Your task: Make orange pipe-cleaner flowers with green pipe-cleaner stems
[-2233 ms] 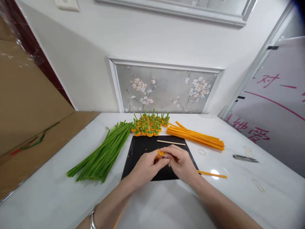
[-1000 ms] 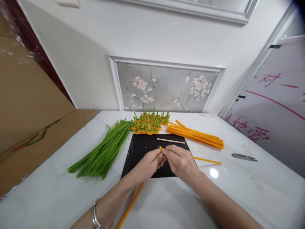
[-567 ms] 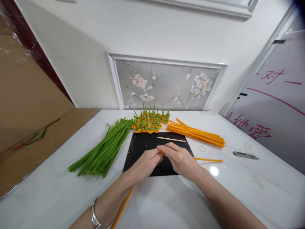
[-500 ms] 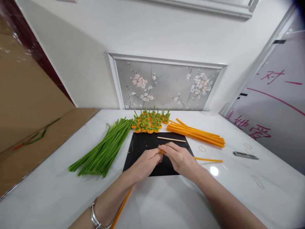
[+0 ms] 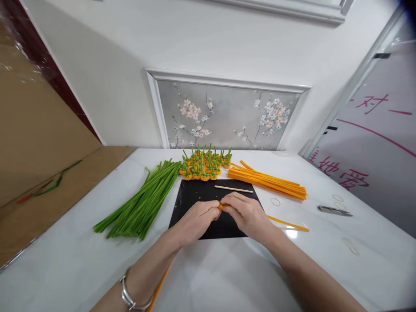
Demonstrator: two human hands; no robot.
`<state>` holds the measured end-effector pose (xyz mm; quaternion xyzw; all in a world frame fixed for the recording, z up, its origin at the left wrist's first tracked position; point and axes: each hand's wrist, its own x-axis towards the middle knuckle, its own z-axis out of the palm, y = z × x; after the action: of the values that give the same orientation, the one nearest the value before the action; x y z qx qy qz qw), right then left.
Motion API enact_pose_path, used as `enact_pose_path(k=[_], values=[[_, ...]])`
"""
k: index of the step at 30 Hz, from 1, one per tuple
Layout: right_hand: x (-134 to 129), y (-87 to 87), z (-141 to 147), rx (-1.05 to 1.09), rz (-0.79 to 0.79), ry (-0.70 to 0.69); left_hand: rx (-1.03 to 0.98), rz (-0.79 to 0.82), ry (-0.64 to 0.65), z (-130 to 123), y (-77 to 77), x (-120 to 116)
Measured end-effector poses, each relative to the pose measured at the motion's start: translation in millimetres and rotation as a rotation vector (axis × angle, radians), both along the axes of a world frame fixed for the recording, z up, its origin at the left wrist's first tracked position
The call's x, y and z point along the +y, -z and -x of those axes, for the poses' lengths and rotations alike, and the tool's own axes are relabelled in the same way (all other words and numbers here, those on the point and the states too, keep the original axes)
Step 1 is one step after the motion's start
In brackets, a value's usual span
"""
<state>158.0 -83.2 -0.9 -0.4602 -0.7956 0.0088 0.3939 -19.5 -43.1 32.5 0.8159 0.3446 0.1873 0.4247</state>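
My left hand point(image 5: 199, 219) and my right hand point(image 5: 245, 212) meet over a black mat point(image 5: 191, 190), fingertips pinched together. Between them shows a small bit of orange pipe cleaner point(image 5: 221, 207). One orange length point(image 5: 287, 223) sticks out to the right past my right hand, and another point(image 5: 160, 288) trails down below my left forearm. The fingers hide how the pieces are joined. On the far part of the mat lies a thin pale stick point(image 5: 234, 189). Behind the mat stand several small orange pieces with green stems point(image 5: 204, 167).
A bundle of green pipe cleaners point(image 5: 139, 203) lies left, a bundle of orange pipe cleaners point(image 5: 266, 182) right. Farther right are small metal snips point(image 5: 334, 211) and loose rubber bands point(image 5: 275, 202). Cardboard point(image 5: 48, 130) borders the left side; a panelled wall point(image 5: 234, 52) stands behind.
My hands have shifted slightly, the fingertips drawing a little apart around the orange bit. The orange end on the right has swung toward me and reaches slightly farther out.
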Motion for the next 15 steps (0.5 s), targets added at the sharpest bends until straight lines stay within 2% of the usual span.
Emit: enact_pose_path(k=[5,7,9,13,15], values=[[-1,1.9,0,-0.052,-0.081,0.055,0.014,-0.016,-0.012,0,1.3,1],[-3,0.6,1,-0.096,-0.141,0.086,-0.028,0.026,-0.01,-1,2.8,3],[-4,-1.3,1,-0.125,-0.193,0.11,-0.085,0.182,0.0,-2,5.4,5],[-6,-4.1,2,-0.174,-0.301,0.11,-0.238,0.652,0.039,-3,13.1,8],[-6,-4.3,2,-0.196,-0.338,0.102,-0.301,0.728,0.037,-3,15.8,8]])
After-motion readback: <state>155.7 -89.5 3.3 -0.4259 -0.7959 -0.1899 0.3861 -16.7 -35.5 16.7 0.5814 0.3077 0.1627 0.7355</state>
